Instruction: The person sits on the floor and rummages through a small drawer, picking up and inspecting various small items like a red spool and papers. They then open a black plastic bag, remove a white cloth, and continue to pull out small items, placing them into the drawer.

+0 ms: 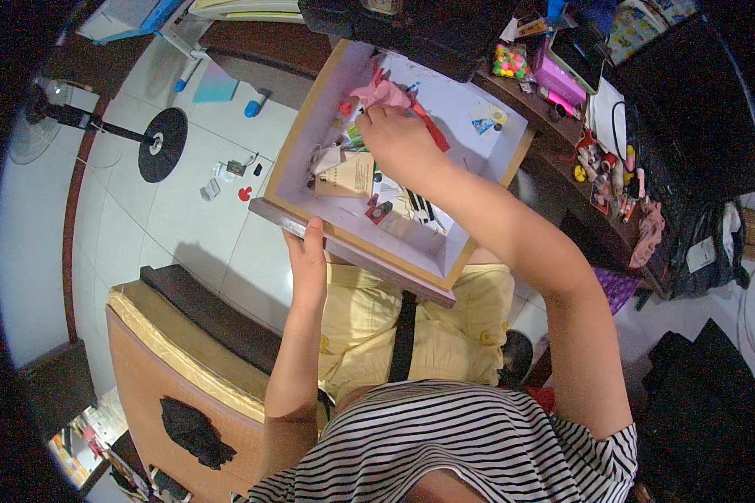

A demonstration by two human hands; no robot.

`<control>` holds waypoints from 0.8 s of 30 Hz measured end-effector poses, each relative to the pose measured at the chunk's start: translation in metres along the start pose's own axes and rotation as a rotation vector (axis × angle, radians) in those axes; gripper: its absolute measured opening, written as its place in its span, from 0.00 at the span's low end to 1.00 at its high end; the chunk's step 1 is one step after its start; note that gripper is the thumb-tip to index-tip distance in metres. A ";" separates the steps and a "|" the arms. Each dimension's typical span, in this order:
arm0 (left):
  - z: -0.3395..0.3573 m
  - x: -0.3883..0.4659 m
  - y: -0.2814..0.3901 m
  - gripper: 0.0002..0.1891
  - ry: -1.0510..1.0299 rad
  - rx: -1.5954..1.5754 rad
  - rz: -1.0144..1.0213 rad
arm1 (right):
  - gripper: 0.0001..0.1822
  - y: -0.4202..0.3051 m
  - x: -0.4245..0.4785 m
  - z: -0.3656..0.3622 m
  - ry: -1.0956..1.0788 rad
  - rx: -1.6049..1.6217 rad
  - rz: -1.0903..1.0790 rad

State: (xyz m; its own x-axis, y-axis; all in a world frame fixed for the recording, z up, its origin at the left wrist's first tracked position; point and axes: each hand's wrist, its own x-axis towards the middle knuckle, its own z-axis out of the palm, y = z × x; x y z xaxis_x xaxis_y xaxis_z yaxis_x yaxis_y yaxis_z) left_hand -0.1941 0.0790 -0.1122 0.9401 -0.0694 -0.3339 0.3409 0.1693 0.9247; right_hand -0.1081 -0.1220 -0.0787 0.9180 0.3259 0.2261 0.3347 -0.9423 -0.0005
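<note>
An open wooden drawer juts out over my lap, holding loose small items. My left hand grips its front panel near the left corner, thumb on top. Inside the drawer, my right hand reaches down among the items beside a pink cloth-like piece; its fingertips are partly hidden, so a hold cannot be made out. A red strip lies just right of that hand. Nearer me are a brown paper packet with writing, a dark red piece and black-and-white strips.
A cluttered dark shelf stands at the right, with a bag of colourful pompoms. Small scraps and a blue-capped object lie on the tiled floor at left, near a round black stand base. A padded chair or bench is at lower left.
</note>
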 end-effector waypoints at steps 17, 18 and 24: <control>0.000 0.003 -0.007 0.35 0.060 0.048 0.051 | 0.18 -0.008 -0.016 -0.028 -0.478 0.230 -0.351; 0.001 0.002 -0.004 0.35 0.051 0.027 0.032 | 0.18 -0.010 -0.021 -0.024 -0.467 0.239 -0.365; 0.003 0.000 0.000 0.36 0.039 -0.039 0.008 | 0.15 -0.009 -0.020 -0.009 -0.564 0.242 -0.314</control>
State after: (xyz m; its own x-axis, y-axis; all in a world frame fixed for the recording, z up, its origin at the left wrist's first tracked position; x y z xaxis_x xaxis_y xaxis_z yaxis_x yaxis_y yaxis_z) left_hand -0.1937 0.0764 -0.1116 0.9420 -0.0296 -0.3343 0.3329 0.2074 0.9199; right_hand -0.1313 -0.1206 -0.0745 0.7186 0.6321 -0.2900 0.5808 -0.7748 -0.2498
